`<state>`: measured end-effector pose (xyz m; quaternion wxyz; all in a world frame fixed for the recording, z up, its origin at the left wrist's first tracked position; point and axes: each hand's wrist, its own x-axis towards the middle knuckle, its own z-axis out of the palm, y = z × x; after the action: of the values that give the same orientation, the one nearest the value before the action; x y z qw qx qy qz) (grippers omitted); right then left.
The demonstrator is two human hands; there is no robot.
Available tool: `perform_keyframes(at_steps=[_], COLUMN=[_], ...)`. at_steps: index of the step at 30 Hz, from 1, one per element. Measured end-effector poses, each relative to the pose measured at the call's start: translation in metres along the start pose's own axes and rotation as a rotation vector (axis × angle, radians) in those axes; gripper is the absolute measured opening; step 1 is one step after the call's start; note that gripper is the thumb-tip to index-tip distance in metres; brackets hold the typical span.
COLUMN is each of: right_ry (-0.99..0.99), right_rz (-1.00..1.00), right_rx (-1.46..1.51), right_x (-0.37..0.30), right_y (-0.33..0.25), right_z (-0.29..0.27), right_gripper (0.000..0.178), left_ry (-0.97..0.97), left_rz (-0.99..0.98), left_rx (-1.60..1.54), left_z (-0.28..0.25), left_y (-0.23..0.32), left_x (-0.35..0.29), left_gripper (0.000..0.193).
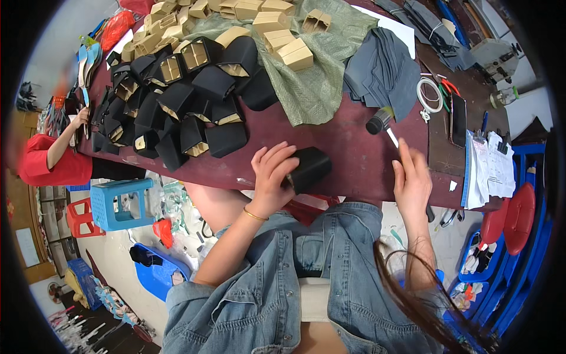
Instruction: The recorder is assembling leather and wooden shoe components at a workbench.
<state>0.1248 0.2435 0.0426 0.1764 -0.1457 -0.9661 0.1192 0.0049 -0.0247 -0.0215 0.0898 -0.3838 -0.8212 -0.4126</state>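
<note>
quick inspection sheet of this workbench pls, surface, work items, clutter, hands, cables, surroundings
surface: dark red table, crowded at the back, bare near the front edge
job's things: black box on the front edge under the left hand; white brush in the right hand, beside a small dark bottle
clutter: heap of black covered boxes, tan cardboard boxes on a green woven sack, stack of grey cloth pieces, phone, papers
grippers: left hand grips the black box; right hand pinches the brush
cables: coiled white cord by the phone
surroundings: a person in a red top at the table's far left; blue stool below
</note>
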Motion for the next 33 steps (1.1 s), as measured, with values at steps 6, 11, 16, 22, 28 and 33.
perform_keyframes(at_steps=[6,11,16,22,28,33], right_ry=[-0.157,-0.238,0.101,0.044,0.189,0.367], right_rz=[-0.039,-0.209,-0.071,0.188,0.169,-0.007], right_rx=[0.698,0.892,0.181,-0.160,-0.101,-0.115], right_x=[0.007,0.006,0.015,-0.009,-0.033,0.007], right_y=[-0.067,-0.107,-0.039,0.035,0.093,0.055], right_z=[0.028,0.052,0.043,0.049,0.036,0.026], right_gripper=[0.059,0.059,0.040,0.036,0.030,0.016], left_ry=[0.347,0.334,0.559,0.997,0.458,0.610], left_rz=[0.370,0.349,0.325,-0.191,-0.757,-0.545], left_rx=[0.031,0.098,0.276,0.543,0.831,0.651], left_z=[-0.001,-0.021,-0.109,-0.229,-0.205,-0.237], left_y=[-0.007,-0.010,-0.039,-0.102,-0.148,-0.154], left_x=[-0.007,-0.008,0.057,0.139,0.107,0.093], left_gripper=[0.052,0.046,0.049,0.077,0.087,0.092])
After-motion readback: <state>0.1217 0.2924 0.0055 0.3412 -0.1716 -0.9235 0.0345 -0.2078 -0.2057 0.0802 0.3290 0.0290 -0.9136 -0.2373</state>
